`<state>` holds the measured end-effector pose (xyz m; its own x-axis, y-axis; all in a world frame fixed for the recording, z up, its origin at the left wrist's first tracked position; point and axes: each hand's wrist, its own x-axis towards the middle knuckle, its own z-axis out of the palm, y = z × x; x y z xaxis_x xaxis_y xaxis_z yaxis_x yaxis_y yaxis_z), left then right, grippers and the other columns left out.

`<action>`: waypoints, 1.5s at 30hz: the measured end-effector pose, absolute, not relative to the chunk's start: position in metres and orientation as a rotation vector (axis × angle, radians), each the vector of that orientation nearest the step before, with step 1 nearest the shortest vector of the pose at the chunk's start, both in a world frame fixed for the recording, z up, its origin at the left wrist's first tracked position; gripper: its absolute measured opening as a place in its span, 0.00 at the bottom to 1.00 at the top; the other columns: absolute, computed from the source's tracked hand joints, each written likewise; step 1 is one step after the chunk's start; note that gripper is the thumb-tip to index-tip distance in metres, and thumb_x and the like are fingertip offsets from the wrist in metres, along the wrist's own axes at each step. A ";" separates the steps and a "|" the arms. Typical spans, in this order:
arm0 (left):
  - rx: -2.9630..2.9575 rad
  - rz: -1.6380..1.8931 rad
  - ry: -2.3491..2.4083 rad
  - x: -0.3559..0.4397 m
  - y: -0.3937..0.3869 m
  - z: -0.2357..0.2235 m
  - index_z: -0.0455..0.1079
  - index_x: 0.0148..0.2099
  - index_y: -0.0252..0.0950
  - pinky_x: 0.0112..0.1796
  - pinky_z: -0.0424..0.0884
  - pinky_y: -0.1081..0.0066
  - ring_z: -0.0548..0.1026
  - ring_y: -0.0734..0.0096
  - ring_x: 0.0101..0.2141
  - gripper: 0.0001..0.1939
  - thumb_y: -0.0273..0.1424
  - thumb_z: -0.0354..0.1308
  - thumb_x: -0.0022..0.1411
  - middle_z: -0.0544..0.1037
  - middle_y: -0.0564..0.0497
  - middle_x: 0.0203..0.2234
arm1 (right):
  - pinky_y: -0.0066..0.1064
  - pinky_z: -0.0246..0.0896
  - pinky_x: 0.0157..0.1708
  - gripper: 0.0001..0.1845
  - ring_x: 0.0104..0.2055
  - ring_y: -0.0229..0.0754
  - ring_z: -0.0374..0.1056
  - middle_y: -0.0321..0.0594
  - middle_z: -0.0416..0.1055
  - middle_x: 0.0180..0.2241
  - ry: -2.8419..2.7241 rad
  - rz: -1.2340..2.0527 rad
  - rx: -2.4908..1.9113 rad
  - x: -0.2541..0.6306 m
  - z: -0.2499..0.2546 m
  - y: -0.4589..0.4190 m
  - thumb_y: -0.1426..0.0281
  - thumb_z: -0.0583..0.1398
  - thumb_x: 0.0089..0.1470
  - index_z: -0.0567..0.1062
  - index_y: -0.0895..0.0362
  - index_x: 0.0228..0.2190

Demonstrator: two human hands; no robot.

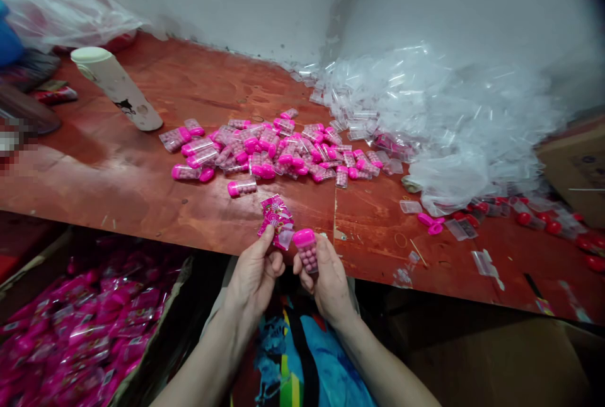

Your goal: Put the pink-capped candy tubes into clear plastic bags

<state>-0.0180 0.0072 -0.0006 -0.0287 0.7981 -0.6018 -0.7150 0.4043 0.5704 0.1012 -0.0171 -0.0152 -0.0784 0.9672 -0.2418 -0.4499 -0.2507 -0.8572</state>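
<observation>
My left hand (255, 275) pinches a small pink printed packet (276, 221) between thumb and fingers, just over the near edge of the red-brown table (118, 174). My right hand (326, 278) is closed round a small clear bottle with a pink cap (306, 249), full of pink candies, held upright right beside the packet. Further back on the table lies a pile of several more pink-capped bottles (274, 152).
A heap of clear plastic bags (439, 117) covers the table's right back. A white tumbler (116, 87) lies at the left. A cardboard box of pink packets (85, 331) stands below left. Loose caps and bags (520, 218) are scattered at the right, near another box (576, 167).
</observation>
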 end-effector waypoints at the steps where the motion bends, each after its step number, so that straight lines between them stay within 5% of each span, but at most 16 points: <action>1: 0.116 1.201 1.043 -0.018 0.007 -0.002 0.68 0.26 0.33 0.15 0.55 0.79 0.57 0.84 0.12 0.18 0.41 0.69 0.52 0.65 0.59 0.11 | 0.18 0.42 0.13 0.20 0.15 0.26 0.50 0.33 0.69 0.23 -0.730 1.605 -1.017 0.101 -0.015 -0.017 0.52 0.51 0.63 0.69 0.57 0.39; 20: 0.347 1.061 1.043 -0.015 0.002 0.007 0.66 0.19 0.35 0.19 0.62 0.72 0.66 0.73 0.12 0.24 0.47 0.63 0.55 0.65 0.55 0.09 | 0.20 0.46 0.16 0.23 0.18 0.31 0.55 0.31 0.63 0.22 -0.762 1.698 -1.066 0.101 -0.012 -0.019 0.52 0.55 0.60 0.68 0.54 0.49; 26: 0.407 0.959 1.023 -0.012 -0.002 0.007 0.63 0.14 0.35 0.22 0.62 0.74 0.68 0.73 0.15 0.29 0.49 0.60 0.58 0.65 0.52 0.08 | 0.24 0.61 0.27 0.23 0.27 0.33 0.63 0.35 0.67 0.30 -0.870 1.567 -1.130 0.103 -0.018 -0.020 0.55 0.55 0.62 0.68 0.53 0.53; 33: 0.406 0.938 0.957 -0.011 -0.005 0.002 0.69 0.24 0.33 0.19 0.54 0.78 0.61 0.79 0.13 0.23 0.48 0.61 0.57 0.62 0.56 0.07 | 0.32 0.66 0.35 0.25 0.33 0.40 0.67 0.41 0.72 0.37 -1.071 1.357 -1.181 0.107 -0.013 -0.023 0.54 0.57 0.60 0.68 0.51 0.54; 36: 0.461 0.945 0.985 -0.010 -0.006 0.000 0.68 0.25 0.33 0.17 0.50 0.78 0.58 0.82 0.12 0.22 0.47 0.62 0.57 0.64 0.56 0.08 | 0.28 0.65 0.29 0.23 0.27 0.37 0.64 0.38 0.71 0.33 -0.902 1.456 -1.172 0.103 -0.011 -0.019 0.54 0.57 0.59 0.71 0.53 0.51; 40: 0.520 0.948 1.072 -0.009 -0.007 0.000 0.66 0.25 0.33 0.16 0.44 0.77 0.53 0.85 0.10 0.21 0.46 0.65 0.54 0.66 0.56 0.10 | 0.22 0.48 0.13 0.25 0.15 0.31 0.49 0.28 0.58 0.18 -0.692 1.676 -1.135 0.101 -0.013 -0.016 0.50 0.53 0.60 0.71 0.54 0.49; 45: 0.487 0.915 0.989 -0.006 -0.009 0.004 0.68 0.28 0.34 0.16 0.43 0.77 0.49 0.85 0.10 0.20 0.47 0.64 0.55 0.62 0.60 0.08 | 0.29 0.64 0.31 0.21 0.29 0.37 0.66 0.38 0.72 0.32 -1.064 1.292 -1.249 0.108 -0.013 -0.019 0.57 0.56 0.61 0.71 0.52 0.53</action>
<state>-0.0058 -0.0087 0.0037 0.2371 0.8350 -0.4965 -0.4304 0.5485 0.7169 0.1080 -0.0194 -0.0132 0.0400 0.9931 -0.1104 -0.0819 -0.1068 -0.9909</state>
